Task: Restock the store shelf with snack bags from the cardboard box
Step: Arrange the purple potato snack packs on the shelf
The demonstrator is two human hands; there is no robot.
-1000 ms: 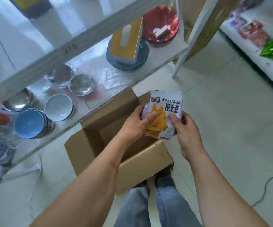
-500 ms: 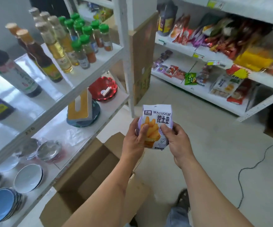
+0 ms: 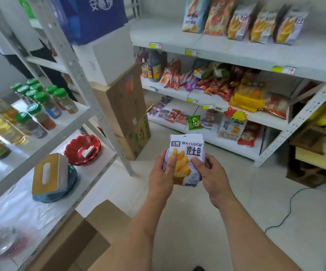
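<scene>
A white and purple snack bag with yellow fries printed on it is held upright in front of me. My left hand grips its left side and my right hand grips its right side. The open cardboard box lies low at the bottom left, partly behind my left forearm. Ahead stands the white store shelf; several matching snack bags stand in a row on its top board.
A white rack on the left holds green-capped bottles, a red bowl and a tissue box. Stacked cardboard boxes stand between the two shelves. A black cable runs across the floor at right.
My view has swung up and to the right, from the box to the snack shelf. Both hands have kept hold of the bag and carried it away from the box.
</scene>
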